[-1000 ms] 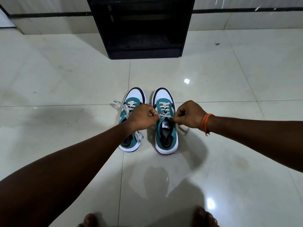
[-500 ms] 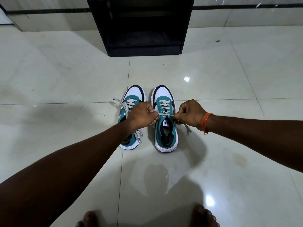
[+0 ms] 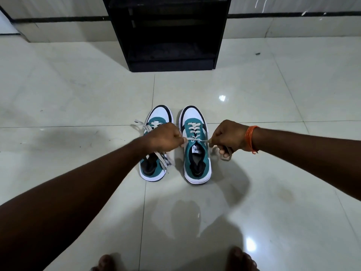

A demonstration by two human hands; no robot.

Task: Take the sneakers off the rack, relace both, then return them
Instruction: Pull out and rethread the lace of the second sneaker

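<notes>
Two teal and white sneakers stand side by side on the floor, toes pointing away from me. The right sneaker point(image 3: 197, 153) has its grey lace threaded up the eyelets. My left hand point(image 3: 165, 136) and my right hand point(image 3: 228, 136) each grip one end of that lace, pulled taut across the top of the tongue. Spare lace point(image 3: 224, 156) loops out below my right fist. The left sneaker point(image 3: 154, 163) is partly hidden by my left hand, and its loose lace point(image 3: 139, 124) trails to the left side.
A black open shoe rack point(image 3: 170, 63) stands against the wall straight ahead, beyond the sneakers. The floor is glossy pale tile point(image 3: 78, 94). My bare toes point(image 3: 242, 259) show at the bottom edge. An orange thread band point(image 3: 250, 138) is on my right wrist.
My hands have drawn a little farther apart, stretching the right sneaker's lace tighter. The view has tilted slightly, showing more of the rack.
</notes>
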